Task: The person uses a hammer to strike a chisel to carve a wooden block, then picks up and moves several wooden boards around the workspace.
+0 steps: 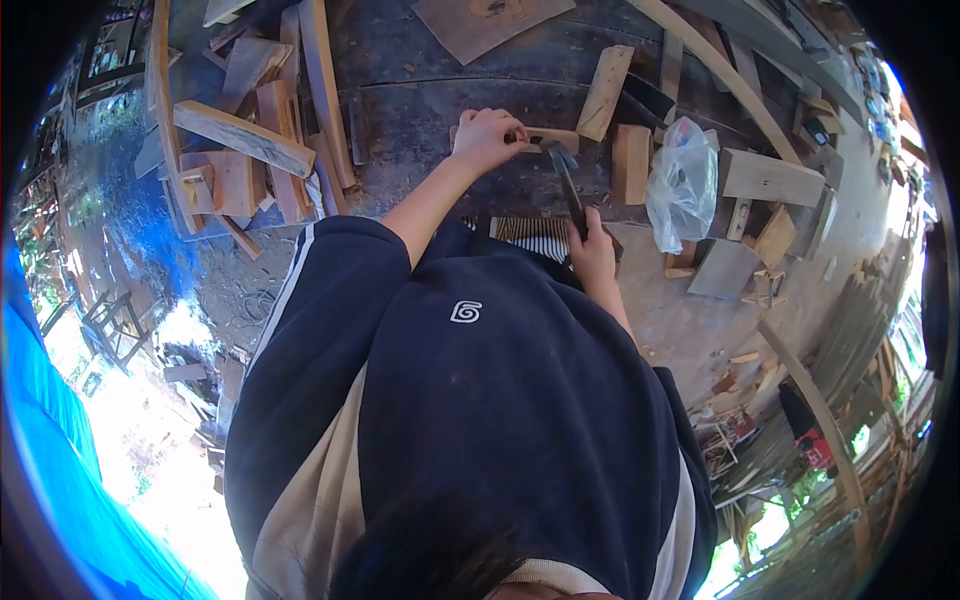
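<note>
My right hand (593, 245) is wrapped around the handle of a hammer (572, 190). The hammer's dark head is at the right part of a small flat wooden piece (553, 134), which lies on the dark workbench (405, 115). My left hand (487, 134) rests over the left part of that piece, its fingers curled and pinched together just left of the hammer head. What the pinch holds, if anything, is too small to make out.
Wood offcuts (245, 137) are piled on the left. To the right stand upright blocks (630, 165), a clear plastic bag (684, 185) and more offcuts (772, 178). A square board (490, 28) lies at the far side. A long curved strip (720, 80) slants across the upper right.
</note>
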Motion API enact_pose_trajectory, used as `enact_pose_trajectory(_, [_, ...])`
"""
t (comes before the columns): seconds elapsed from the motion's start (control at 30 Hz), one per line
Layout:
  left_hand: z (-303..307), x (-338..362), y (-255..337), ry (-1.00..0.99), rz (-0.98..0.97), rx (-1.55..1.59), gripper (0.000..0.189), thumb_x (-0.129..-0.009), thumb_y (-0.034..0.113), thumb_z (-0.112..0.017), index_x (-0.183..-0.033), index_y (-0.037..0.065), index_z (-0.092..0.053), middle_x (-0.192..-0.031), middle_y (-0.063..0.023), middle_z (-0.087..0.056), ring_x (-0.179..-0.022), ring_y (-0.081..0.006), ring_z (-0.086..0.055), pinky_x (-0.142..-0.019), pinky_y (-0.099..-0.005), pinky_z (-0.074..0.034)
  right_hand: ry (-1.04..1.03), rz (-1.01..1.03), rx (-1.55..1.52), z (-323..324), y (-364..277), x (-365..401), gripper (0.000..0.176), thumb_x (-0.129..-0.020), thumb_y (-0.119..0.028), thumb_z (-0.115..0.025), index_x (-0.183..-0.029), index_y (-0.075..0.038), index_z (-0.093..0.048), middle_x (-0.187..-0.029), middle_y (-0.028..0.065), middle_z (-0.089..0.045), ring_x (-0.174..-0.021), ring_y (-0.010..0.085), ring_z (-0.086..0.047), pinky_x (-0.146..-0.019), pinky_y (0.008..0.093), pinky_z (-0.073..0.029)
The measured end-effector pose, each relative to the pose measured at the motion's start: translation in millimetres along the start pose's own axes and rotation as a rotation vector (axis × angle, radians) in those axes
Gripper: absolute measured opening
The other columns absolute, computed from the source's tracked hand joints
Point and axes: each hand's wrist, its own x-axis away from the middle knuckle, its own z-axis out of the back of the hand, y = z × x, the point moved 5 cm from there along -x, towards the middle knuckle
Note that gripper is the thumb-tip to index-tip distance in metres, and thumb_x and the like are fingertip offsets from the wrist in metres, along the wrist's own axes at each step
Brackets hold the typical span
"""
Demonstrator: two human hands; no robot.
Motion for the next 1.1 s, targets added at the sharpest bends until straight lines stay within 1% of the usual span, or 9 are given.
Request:
enact_pose_trajectory(0.3, [12,-28,-13,-0.218,-0.003,0.206,0.03,-0.086,0.044,-0.069,-0.095,0.016,-0.073,-0.102,-0.0048,-0.071,-0.104,-0.0249,-0.065,-0.094,-0.0465,-0.043,-0.089,-0.131,0.158,5,-12,0,0.027,-0.098,-0.027,-0.055,-0.112,-0.007,-0.045,-0.084,0.0308,-0.066,-0.081,0.0524,-0.064,-0.069,0.06,-0.049])
enact_pose_trajectory(0.43, [46,-88,-47,0.357,0.118,0.208,0.031,-0.091,0.037,-0.065,-0.093,0.006,-0.072,-0.094,-0.0138,-0.072,-0.089,-0.0342,-0.069,-0.078,-0.0438,-0.054,-0.112,-0.188,0.199,11,-22,-1,0.027,-0.098,-0.026,-0.054,-0.113,-0.006,-0.044,-0.084,0.0312,-0.066,-0.08,0.0523,-0.064,-0.07,0.0602,-0.051])
enact_pose_trajectory(0.6, [93,-189,-74,0.458,0.374,-0.006,0.034,-0.093,0.041,-0.062,-0.105,0.009,-0.066,-0.113,-0.0151,-0.066,-0.11,-0.0351,-0.061,-0.091,-0.0468,-0.05,-0.148,-0.245,0.218,16,-32,-3,0.029,-0.097,-0.027,-0.055,-0.115,-0.006,-0.045,-0.085,0.0304,-0.067,-0.081,0.0515,-0.065,-0.071,0.0599,-0.051])
enact_pose_trajectory(0.63, [98,-205,-74,0.367,0.423,0.043,0.033,-0.093,0.039,-0.063,-0.108,0.01,-0.061,-0.12,-0.0136,-0.061,-0.121,-0.0356,-0.053,-0.097,-0.0503,-0.046,-0.157,-0.257,0.22,16,-34,-4,0.029,-0.097,-0.028,-0.054,-0.115,-0.007,-0.045,-0.086,0.0305,-0.067,-0.082,0.0515,-0.065,-0.072,0.0603,-0.051])
enact_pose_trajectory(0.73, [87,-229,-83,0.433,0.439,-0.064,0.026,-0.092,0.033,-0.067,-0.105,0.01,-0.062,-0.112,-0.0147,-0.062,-0.115,-0.0358,-0.055,-0.095,-0.0514,-0.046,-0.19,-0.296,0.195,17,-34,-6,0.029,-0.097,-0.029,-0.054,-0.115,-0.007,-0.046,-0.09,0.031,-0.067,-0.087,0.0517,-0.065,-0.076,0.0609,-0.05])
enact_pose_trajectory(0.87, [76,-233,-108,0.412,0.466,0.124,0.014,-0.088,0.02,-0.07,-0.098,0.013,-0.063,-0.118,-0.011,-0.058,-0.124,-0.0341,-0.049,-0.096,-0.0528,-0.043,-0.225,-0.33,0.175,22,-34,-8,0.029,-0.097,-0.028,-0.054,-0.116,-0.007,-0.046,-0.093,0.0316,-0.067,-0.09,0.0516,-0.065,-0.078,0.0601,-0.051])
enact_pose_trajectory(0.97, [77,-240,-125,0.427,0.389,0.154,0.011,-0.085,0.017,-0.074,-0.09,0.012,-0.065,-0.114,-0.0127,-0.06,-0.118,-0.034,-0.054,-0.094,-0.0514,-0.045,-0.235,-0.343,0.156,30,-45,-9,0.029,-0.097,-0.027,-0.054,-0.116,-0.006,-0.045,-0.095,0.0317,-0.067,-0.092,0.0516,-0.065,-0.08,0.0594,-0.051])
enact_pose_trajectory(1.03, [72,-252,-138,0.26,0.378,0.211,0.014,-0.081,0.017,-0.077,-0.085,0.009,-0.067,-0.102,-0.0162,-0.066,-0.103,-0.0353,-0.063,-0.089,-0.0482,-0.05,-0.266,-0.372,0.171,29,-44,-7,0.03,-0.097,-0.027,-0.055,-0.116,-0.005,-0.045,-0.096,0.0312,-0.067,-0.093,0.051,-0.065,-0.081,0.0589,-0.051])
enact_pose_trajectory(1.1, [83,-251,-133,0.274,0.338,0.24,0.014,-0.078,0.014,-0.078,-0.081,0.005,-0.068,-0.093,-0.0184,-0.068,-0.093,-0.0354,-0.066,-0.082,-0.046,-0.052,-0.259,-0.366,0.189,27,-42,-7,0.031,-0.097,-0.027,-0.056,-0.116,-0.005,-0.045,-0.096,0.031,-0.067,-0.094,0.0506,-0.065,-0.081,0.0587,-0.051])
